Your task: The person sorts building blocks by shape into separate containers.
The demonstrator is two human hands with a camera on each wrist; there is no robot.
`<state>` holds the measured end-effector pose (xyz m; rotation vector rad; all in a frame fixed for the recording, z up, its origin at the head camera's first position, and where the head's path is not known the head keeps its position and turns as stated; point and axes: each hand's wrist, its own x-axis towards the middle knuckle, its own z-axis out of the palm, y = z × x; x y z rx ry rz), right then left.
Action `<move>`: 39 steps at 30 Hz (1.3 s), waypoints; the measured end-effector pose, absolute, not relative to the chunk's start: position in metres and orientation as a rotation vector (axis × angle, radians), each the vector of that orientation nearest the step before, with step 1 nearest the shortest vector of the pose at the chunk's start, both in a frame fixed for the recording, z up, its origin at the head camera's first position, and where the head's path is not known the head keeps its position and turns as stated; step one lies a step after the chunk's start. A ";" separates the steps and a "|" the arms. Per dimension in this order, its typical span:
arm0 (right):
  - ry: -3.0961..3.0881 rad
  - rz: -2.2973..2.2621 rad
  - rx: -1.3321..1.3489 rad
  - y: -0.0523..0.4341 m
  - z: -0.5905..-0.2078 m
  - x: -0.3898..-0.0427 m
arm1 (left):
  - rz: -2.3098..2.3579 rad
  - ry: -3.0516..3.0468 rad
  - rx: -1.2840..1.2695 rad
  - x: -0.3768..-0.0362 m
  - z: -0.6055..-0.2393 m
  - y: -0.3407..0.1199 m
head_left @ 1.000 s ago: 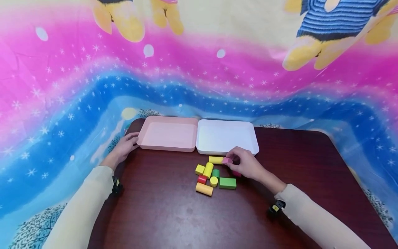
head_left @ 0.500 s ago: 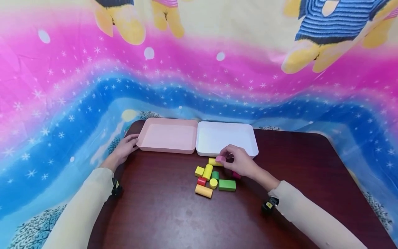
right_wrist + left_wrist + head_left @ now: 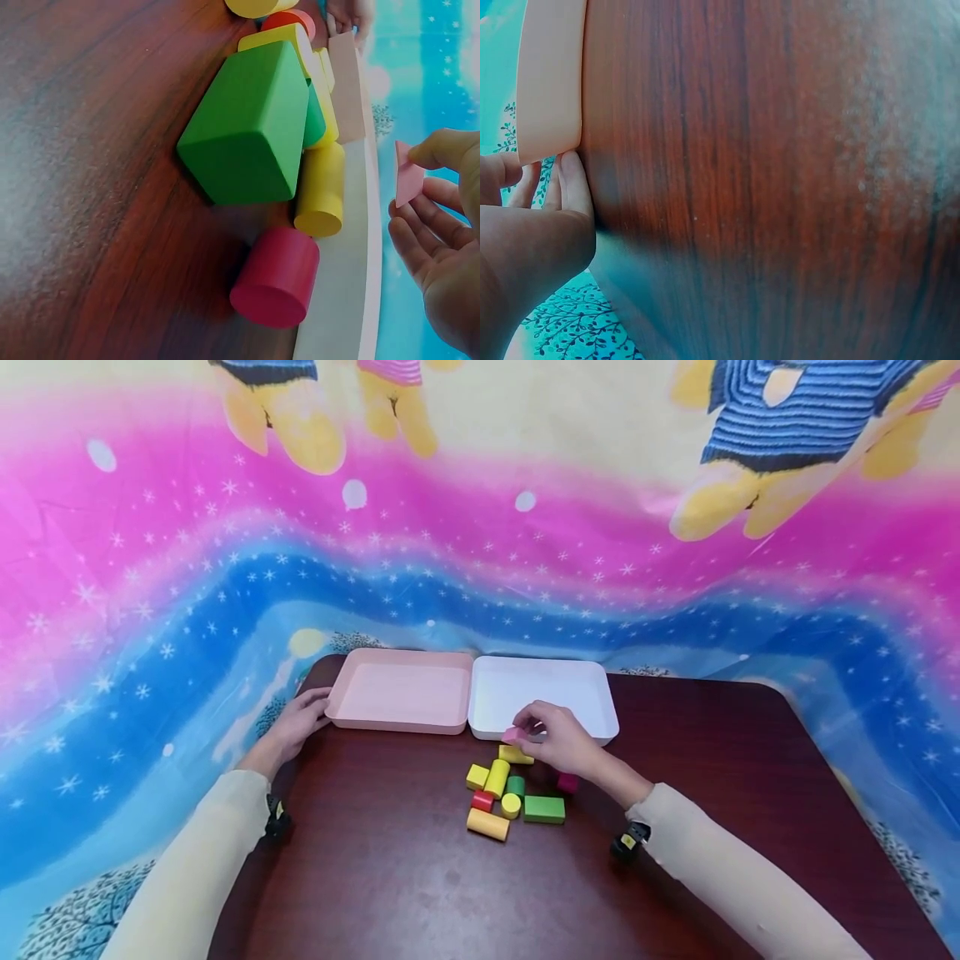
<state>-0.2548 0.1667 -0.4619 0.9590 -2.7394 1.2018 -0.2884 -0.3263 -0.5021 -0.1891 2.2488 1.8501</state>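
Sorting step, judged: right hand pinches pink block at frame centre, over white tray near edge | left hand, fingers relaxed, steadies pink tray | next: likely needs carrying leftward, releasing.

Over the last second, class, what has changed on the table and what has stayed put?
The right hand, pinching the pink block, has carried it away from the block pile, up and left to the near rim of the white tray. The left hand still rests against the pink tray. Both trays and the loose blocks, such as the green block and the red cylinder, have not moved.
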 end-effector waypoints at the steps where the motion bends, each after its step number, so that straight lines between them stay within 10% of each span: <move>1: -2.739 1.201 0.966 0.165 -0.462 -0.256 | 1.847 2.250 -0.186 -0.288 -0.502 -0.327; 39: -2.699 1.182 1.024 0.114 -0.456 -0.289 | 1.830 2.261 -0.142 -0.287 -0.502 -0.327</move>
